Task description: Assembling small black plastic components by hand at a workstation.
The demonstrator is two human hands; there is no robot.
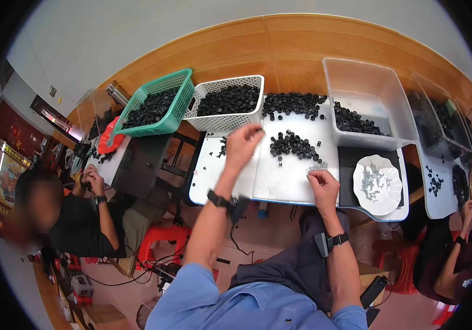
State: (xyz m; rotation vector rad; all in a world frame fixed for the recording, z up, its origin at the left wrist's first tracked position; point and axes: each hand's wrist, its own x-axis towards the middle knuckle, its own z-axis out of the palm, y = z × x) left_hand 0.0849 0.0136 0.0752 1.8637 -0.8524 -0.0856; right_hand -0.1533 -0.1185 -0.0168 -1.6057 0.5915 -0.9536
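My left hand (241, 146) is raised over the white table just in front of the white basket (228, 122). Its thumb and fingers are pinched together, and what they hold, if anything, is too small to make out. My right hand (324, 188) sits low over the table's near part, its fingertips closed beside a few small clear pieces (317, 166). Whatever lies between those fingertips is hidden. Between and beyond the hands lies a loose pile of small black caps (293, 146). Several pale, clear pieces lie on a white scalloped plate (383, 202) right of my right hand.
Black caps fill the white basket and a green basket (185, 104) to its left. More caps (292, 104) are heaped at the back. A clear plastic bin (365, 82) holds caps at the right. Co-workers sit left and right; red stools (162, 240) stand below.
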